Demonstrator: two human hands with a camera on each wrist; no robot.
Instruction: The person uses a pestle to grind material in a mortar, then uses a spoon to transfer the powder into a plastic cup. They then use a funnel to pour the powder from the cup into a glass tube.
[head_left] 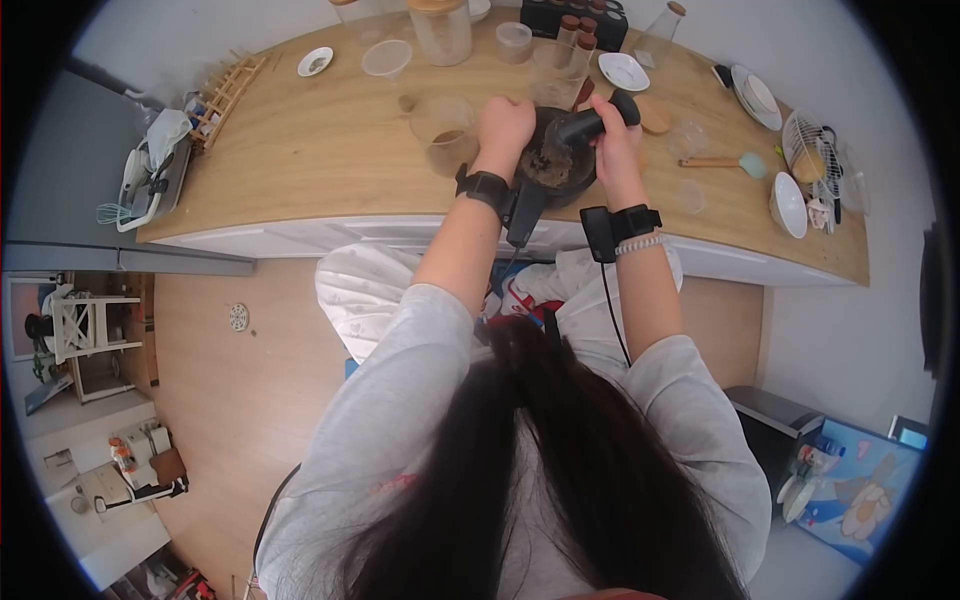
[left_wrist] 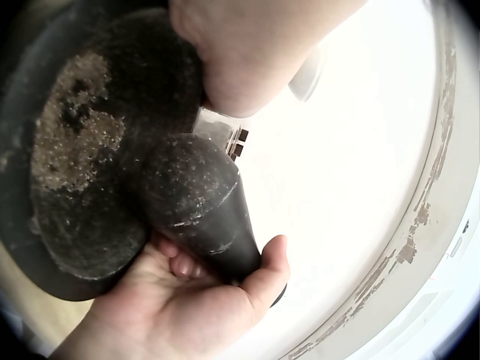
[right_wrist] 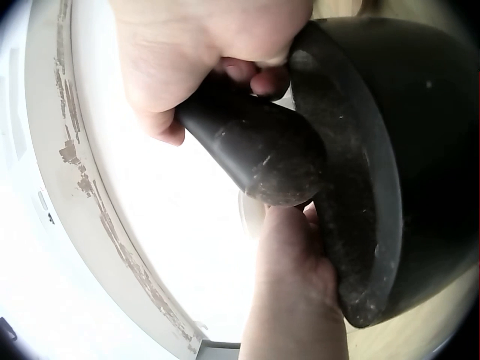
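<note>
A black stone mortar stands near the counter's front edge, tilted toward me. Coarse brown grounds cling to its inner wall in the left wrist view. My left hand grips the mortar's rim on the left side, its fingertips hidden. My right hand holds a thick black pestle by its shaft, the thumb along one side and the fingers curled round the other. Over the mortar's mouth, the pestle's rounded, grounds-dusted end shows in the right wrist view.
Left of the mortar stands a clear cup with brown contents. Behind are a wood-lidded jar, a white dish and a black rack of tubes. To the right lie a spatula and a white bowl.
</note>
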